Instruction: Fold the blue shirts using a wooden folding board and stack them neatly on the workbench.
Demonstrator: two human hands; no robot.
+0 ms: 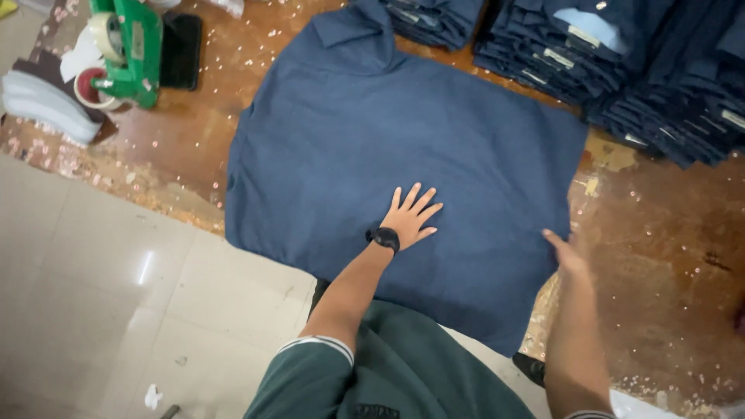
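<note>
Navy shirt [388,147] lies spread flat on worn wooden table [667,256], collar toward far edge; left hand [411,217] rests open on it, fingers splayed, palm down, black watch [383,238] at wrist; right hand [566,250] open at shirt's right edge, blurred; 2 stacks of folded navy garments [621,54] beyond; green tape dispenser [128,50] far left.

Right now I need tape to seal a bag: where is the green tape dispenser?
The green tape dispenser stands at the head view's top-left, on the wooden table, left of the navy shirt.

folded shirt stacks [621,62]: cut by top edge | right hand [569,252]: blurred
</note>
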